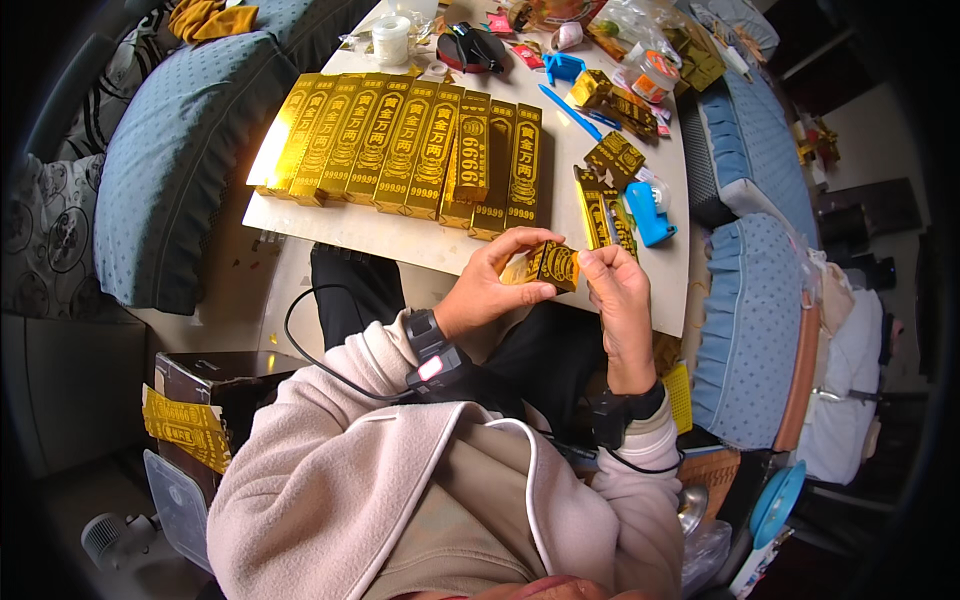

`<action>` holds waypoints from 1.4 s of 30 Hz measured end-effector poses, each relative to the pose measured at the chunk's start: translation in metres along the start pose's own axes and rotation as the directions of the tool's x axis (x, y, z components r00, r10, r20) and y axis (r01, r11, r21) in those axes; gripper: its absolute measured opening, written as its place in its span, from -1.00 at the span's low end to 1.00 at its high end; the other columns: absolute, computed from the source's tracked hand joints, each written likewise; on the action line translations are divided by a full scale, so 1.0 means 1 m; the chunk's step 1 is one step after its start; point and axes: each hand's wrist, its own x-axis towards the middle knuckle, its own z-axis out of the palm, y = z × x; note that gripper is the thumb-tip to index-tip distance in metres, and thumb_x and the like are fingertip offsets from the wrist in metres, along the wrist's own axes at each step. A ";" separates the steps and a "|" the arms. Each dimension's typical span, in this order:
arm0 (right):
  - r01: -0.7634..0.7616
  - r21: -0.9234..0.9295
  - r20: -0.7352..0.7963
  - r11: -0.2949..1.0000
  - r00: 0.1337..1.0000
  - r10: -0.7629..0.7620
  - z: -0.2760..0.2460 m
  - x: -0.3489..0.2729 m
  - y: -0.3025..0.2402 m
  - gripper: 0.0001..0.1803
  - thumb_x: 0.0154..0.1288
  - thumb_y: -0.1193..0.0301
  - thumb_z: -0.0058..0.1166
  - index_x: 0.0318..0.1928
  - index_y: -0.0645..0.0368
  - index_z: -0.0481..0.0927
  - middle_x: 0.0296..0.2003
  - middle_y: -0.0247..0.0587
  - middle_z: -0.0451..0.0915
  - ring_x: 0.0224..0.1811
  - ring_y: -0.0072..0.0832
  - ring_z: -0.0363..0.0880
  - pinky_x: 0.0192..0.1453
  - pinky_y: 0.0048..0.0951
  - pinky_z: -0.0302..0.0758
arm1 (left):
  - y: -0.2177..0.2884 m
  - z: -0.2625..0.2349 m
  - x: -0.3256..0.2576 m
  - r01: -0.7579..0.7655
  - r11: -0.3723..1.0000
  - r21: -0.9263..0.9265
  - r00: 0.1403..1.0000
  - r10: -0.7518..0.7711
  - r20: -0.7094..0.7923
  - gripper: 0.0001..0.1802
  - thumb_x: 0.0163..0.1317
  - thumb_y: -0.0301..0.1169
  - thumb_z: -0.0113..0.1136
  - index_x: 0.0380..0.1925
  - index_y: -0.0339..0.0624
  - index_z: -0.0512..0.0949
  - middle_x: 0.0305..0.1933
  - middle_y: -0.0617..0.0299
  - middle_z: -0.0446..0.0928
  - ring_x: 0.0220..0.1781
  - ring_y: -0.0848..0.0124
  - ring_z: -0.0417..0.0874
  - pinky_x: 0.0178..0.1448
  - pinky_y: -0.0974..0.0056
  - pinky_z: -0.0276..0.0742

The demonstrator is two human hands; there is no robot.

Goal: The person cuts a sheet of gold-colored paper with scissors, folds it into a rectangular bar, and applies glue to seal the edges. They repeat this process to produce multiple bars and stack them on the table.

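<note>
My left hand (490, 290) holds a small gold carton (553, 266) with dark printing just off the table's front edge, thumb below and fingers above. At the carton's right end, my right hand (622, 300) pinches its edge between thumb and fingers. Ahead of my hands, several long gold boxes (400, 150) lie side by side in a row, one of them resting on top near the right. Gold printed pieces (597, 208) lie beyond my right hand, beside a blue plastic tool (652, 214) that looks like a small tape dispenser.
A white tub (391, 42) and a black-and-red round object (470, 48) stand at the back. Blue pens (570, 112), a blue holder (563, 68) and gold packets (620, 103) crowd the table's right side. Blue padded seats (185, 160) flank the table. A dark box (225, 372) sits at lower left.
</note>
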 end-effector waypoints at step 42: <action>0.413 -0.081 -0.007 0.907 0.910 -0.415 0.014 -0.017 0.030 -0.62 0.59 0.30 0.13 0.21 0.27 0.44 -0.04 -0.31 0.45 -0.13 -0.65 0.44 -0.01 -0.59 0.46 | -0.005 0.001 0.000 0.052 0.987 -0.151 0.998 -0.049 0.026 -0.28 0.16 -0.47 0.55 0.32 -0.26 0.47 0.45 0.04 0.44 0.53 0.28 0.39 0.65 0.13 0.14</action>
